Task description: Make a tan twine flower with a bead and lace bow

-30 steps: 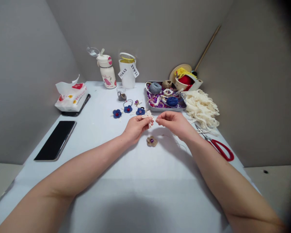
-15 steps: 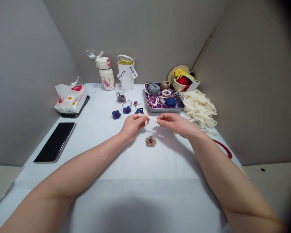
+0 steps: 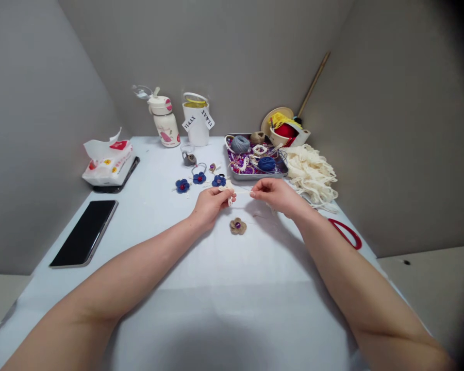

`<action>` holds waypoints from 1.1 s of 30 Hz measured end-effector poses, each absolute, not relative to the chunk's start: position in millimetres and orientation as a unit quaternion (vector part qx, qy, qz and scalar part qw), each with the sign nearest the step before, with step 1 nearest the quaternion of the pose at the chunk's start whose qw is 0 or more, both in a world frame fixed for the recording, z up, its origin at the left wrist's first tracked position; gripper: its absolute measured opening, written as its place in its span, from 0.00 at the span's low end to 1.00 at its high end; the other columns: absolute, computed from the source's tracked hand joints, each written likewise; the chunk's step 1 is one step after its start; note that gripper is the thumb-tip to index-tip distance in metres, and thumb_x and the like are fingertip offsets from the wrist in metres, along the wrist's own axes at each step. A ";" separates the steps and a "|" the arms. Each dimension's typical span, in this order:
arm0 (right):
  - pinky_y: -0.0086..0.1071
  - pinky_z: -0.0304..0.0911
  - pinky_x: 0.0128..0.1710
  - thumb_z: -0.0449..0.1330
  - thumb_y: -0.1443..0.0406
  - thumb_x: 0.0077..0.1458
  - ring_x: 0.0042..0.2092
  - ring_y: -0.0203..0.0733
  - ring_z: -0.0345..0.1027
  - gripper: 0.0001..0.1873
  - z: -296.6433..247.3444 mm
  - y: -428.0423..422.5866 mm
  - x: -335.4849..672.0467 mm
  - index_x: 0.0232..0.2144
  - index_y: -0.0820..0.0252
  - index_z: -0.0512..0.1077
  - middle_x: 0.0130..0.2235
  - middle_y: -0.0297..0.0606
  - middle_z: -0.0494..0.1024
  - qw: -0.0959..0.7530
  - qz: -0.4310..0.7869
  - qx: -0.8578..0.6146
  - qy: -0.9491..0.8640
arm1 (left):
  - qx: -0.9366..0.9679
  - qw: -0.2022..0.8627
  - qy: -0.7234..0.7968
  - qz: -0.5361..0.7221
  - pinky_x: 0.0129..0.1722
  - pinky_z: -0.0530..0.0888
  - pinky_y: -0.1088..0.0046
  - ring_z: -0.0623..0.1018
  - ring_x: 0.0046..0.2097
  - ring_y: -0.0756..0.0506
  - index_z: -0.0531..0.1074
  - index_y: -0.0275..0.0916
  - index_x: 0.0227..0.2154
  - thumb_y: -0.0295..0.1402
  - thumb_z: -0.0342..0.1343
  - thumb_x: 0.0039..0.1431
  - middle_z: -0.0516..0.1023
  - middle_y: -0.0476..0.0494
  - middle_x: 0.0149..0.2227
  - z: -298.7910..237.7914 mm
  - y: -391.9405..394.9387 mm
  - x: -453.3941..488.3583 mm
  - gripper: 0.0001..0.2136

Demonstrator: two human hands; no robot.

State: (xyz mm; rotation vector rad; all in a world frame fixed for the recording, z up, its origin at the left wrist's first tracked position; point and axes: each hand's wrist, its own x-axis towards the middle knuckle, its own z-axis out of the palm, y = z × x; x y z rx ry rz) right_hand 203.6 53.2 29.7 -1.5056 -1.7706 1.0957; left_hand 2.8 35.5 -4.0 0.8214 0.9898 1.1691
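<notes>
My left hand [image 3: 213,205] pinches a cream lace strip [image 3: 229,187] between thumb and fingers; part of the strip stands above and below the fingertips. To its right, my right hand [image 3: 274,196] has thumb and forefinger closed on the strip's other end, and a pale length stretches between both hands. Whether a needle or thread is in the right fingers is too small to tell. On the table below the hands lies a tan flower [image 3: 238,226] with a purple bead centre. Just behind the left hand sit blue flowers [image 3: 199,178] with bead centres.
A metal tray [image 3: 255,176] of beads and yarn balls stands behind the hands, beside a heap of cream lace [image 3: 311,172]. Red-handled scissors [image 3: 346,233] lie by the right forearm. Left are a phone [image 3: 85,232] and tissues [image 3: 110,164]; a bottle [image 3: 166,129] stands at the back.
My hands have drawn slightly apart, so a little more of the strip shows stretched between them. The whole view has shifted a little; the things on the table keep their places.
</notes>
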 end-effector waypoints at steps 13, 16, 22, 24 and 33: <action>0.33 0.60 0.38 0.58 0.60 0.54 0.37 0.42 0.69 0.10 32.5 24.3 226.7 0.35 0.58 0.75 0.37 0.38 0.79 0.198 0.223 -0.607 -0.737 | 0.362 0.650 0.449 0.496 0.35 0.71 0.74 0.74 0.31 0.50 0.76 0.31 0.25 0.35 0.69 0.41 0.77 0.42 0.28 -4.5 37.5 2.0 0.12; 0.35 0.61 0.42 0.56 0.58 0.57 0.41 0.44 0.70 0.12 39.8 -0.5 257.0 0.38 0.58 0.74 0.42 0.42 0.78 0.203 0.130 -0.649 -0.721 | 0.363 0.649 0.454 0.491 0.34 0.71 0.74 0.74 0.31 0.50 0.76 0.31 0.25 0.35 0.69 0.40 0.77 0.43 0.28 -4.3 36.9 2.1 0.12; 0.39 0.58 0.36 0.53 0.59 0.60 0.40 0.54 0.70 0.14 32.8 -41.5 326.0 0.34 0.62 0.74 0.38 0.52 0.77 0.006 -0.002 -0.774 -0.633 | 0.369 0.641 0.456 0.494 0.32 0.70 0.75 0.74 0.30 0.50 0.76 0.32 0.25 0.35 0.68 0.41 0.77 0.42 0.28 -5.0 36.3 2.7 0.11; 0.38 0.57 0.33 0.53 0.58 0.59 0.37 0.53 0.70 0.15 26.0 -45.3 337.4 0.31 0.61 0.73 0.36 0.53 0.76 -0.047 0.024 -0.789 -0.612 | 0.373 0.639 0.456 0.495 0.31 0.70 0.75 0.74 0.30 0.50 0.76 0.32 0.25 0.35 0.68 0.41 0.77 0.42 0.28 -6.1 36.8 2.3 0.11; 0.37 0.53 0.27 0.57 0.59 0.53 0.26 0.45 0.68 0.14 20.2 -47.2 348.5 0.20 0.61 0.70 0.25 0.48 0.74 -0.111 0.095 -0.804 -0.576 | 0.372 0.634 0.455 0.503 0.31 0.70 0.76 0.74 0.30 0.50 0.75 0.33 0.25 0.35 0.69 0.41 0.78 0.43 0.28 -3.6 38.1 0.9 0.12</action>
